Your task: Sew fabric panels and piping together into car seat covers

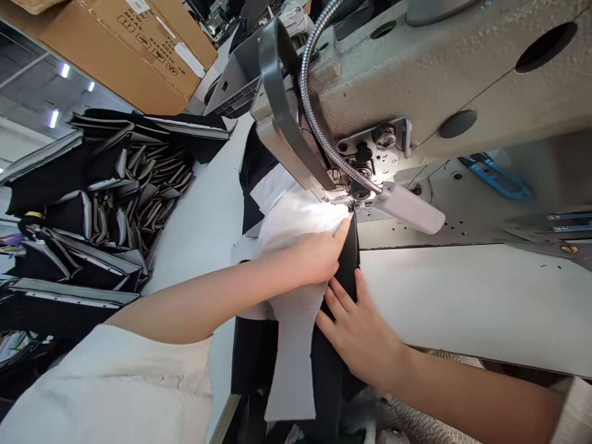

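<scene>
Black fabric with a stitched edge runs under the needle area of a sewing machine. White fabric lies over it, brightly lit by the lamp, and a light grey ribbed strip hangs toward me. My left hand is closed on the white fabric beside the presser foot, its index finger stretched toward the needle; the fingers' undersides are hidden. Just below, my right hand lies flat on the black fabric with its fingers spread, holding nothing.
A heap of folded black pieces with pale edges stands at the left. Behind are a cardboard box and a grey crate. Blue thread snips lie on the machine bed. A flexible metal lamp neck curves above my hands.
</scene>
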`<state>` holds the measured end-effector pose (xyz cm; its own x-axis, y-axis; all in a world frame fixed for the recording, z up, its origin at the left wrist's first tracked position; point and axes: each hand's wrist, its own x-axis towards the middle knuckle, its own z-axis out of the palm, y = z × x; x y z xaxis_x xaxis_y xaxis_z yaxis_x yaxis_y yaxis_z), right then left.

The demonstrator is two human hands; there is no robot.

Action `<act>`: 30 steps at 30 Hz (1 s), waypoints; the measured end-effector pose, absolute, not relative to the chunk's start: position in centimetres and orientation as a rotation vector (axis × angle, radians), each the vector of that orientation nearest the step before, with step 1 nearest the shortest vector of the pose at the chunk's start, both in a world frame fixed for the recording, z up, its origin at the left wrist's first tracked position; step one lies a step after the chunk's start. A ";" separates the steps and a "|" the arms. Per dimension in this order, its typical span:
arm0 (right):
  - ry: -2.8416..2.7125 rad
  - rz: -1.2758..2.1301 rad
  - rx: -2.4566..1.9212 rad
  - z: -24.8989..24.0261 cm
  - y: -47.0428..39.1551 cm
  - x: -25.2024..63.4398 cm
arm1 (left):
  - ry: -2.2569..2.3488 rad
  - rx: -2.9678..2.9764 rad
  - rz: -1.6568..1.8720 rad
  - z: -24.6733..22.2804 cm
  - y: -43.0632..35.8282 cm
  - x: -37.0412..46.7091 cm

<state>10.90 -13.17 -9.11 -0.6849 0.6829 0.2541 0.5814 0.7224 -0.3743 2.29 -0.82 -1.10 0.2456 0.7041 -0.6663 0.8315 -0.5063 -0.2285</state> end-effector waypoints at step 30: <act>-2.343 0.045 -1.053 -11.1 -15.5 9.9 | 1.289 2.076 -0.471 -2.0 0.5 -1.2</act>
